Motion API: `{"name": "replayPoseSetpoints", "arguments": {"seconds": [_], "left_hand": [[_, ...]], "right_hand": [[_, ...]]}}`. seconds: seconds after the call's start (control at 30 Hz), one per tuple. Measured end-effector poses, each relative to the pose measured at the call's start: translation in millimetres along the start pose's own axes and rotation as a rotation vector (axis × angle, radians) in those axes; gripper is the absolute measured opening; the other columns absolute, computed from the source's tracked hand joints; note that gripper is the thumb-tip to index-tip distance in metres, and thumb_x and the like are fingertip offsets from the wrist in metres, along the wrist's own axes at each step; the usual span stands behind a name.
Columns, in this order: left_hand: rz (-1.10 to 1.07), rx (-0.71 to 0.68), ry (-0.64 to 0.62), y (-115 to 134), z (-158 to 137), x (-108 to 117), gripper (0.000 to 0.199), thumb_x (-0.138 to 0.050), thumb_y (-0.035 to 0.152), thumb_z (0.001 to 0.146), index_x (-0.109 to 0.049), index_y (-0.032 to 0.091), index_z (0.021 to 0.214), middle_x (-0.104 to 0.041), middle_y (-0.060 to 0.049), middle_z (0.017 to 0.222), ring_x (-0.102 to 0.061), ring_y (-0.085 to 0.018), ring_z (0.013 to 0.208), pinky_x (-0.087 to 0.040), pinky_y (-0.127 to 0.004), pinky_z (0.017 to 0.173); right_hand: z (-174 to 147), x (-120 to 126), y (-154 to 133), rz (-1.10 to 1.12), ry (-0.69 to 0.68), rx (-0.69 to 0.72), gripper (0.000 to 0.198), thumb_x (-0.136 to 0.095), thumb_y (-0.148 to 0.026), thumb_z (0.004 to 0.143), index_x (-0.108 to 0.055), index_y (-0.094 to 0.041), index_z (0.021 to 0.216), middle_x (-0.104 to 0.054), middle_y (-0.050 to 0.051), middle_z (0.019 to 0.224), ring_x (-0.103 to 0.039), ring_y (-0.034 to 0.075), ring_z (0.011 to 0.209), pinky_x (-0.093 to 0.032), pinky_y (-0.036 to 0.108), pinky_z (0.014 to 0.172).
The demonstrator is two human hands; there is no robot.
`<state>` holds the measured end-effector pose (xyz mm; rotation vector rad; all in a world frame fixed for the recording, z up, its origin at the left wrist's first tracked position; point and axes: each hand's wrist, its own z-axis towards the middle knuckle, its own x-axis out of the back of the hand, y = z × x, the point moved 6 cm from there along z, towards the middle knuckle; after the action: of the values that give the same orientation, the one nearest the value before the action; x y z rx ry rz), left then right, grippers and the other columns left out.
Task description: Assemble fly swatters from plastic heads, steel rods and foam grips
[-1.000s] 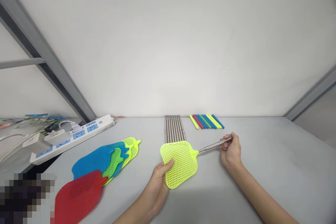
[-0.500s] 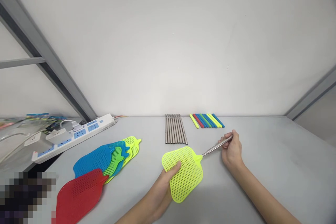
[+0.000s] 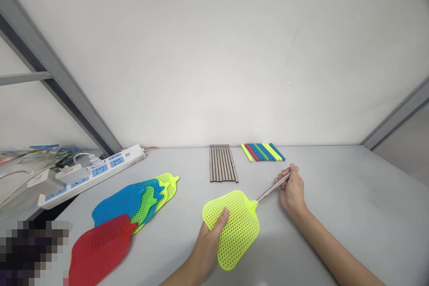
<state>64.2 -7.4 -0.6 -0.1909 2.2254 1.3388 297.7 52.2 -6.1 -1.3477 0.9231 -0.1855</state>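
Observation:
My left hand grips a yellow fly swatter head, with the thumb on top of its perforated face and the fingers beneath. My right hand is closed around a silver metal rod. The rod's thin end meets the neck of the yellow head; how deep it sits there I cannot tell. Beyond my hands lies a row of several metal rods, side by side. To their right are several coloured handle sleeves in yellow, red, blue and green.
Overlapping swatter heads lie on the left: a red one, a blue one, a green one and yellow ones. Behind them a white power strip holds plugs. A wall closes off the grey table's far edge.
The yellow head has tipped and come slightly lower toward me. My right hand has shifted a little along the rod toward the head, so more of the rod's outer end shows.

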Motion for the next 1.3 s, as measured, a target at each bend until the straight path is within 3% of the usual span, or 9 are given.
{"name": "replayPoseSetpoints", "arguments": {"seconds": [0.23,0.67,1.1,1.3], "left_hand": [[-0.073,0.051,0.024,-13,3,5,0.045,-0.049,0.037,0.074,-0.044,0.018,0.115,-0.056,-0.010,0.107,-0.051,-0.024,0.099,-0.038,-0.036,0.084],[-0.138,0.079,0.076,-13,0,6,0.044,-0.052,0.034,0.072,-0.045,0.019,0.112,-0.057,-0.010,0.104,-0.054,-0.024,0.093,-0.041,-0.036,0.081],[-0.118,0.066,0.102,-10,-1,7,0.046,-0.053,0.036,0.071,-0.044,0.019,0.114,-0.059,-0.009,0.102,-0.057,-0.023,0.089,-0.039,-0.035,0.084],[-0.102,0.023,0.094,-5,1,7,0.049,-0.052,0.037,0.072,-0.041,0.020,0.116,-0.058,-0.010,0.104,-0.055,-0.024,0.092,-0.037,-0.038,0.085]], "right_hand": [[-3,-4,7,0.002,-0.013,-0.038,0.029,-0.050,-0.039,0.070,-0.039,-0.017,0.055,-0.034,-0.007,0.045,-0.030,0.005,0.037,-0.025,0.018,0.034],[-19,-7,12,-0.076,0.038,-0.099,0.029,-0.041,-0.040,0.074,-0.037,-0.019,0.054,-0.032,-0.007,0.042,-0.028,0.006,0.034,-0.024,0.019,0.033],[-25,-9,10,-0.094,0.021,-0.087,0.033,-0.038,-0.046,0.074,-0.038,-0.019,0.054,-0.036,-0.006,0.043,-0.030,0.007,0.034,-0.029,0.020,0.035],[-19,-15,1,0.022,-0.057,-0.110,0.026,-0.043,-0.039,0.074,-0.044,-0.018,0.059,-0.043,-0.003,0.052,-0.044,0.010,0.047,-0.039,0.022,0.047]]}}
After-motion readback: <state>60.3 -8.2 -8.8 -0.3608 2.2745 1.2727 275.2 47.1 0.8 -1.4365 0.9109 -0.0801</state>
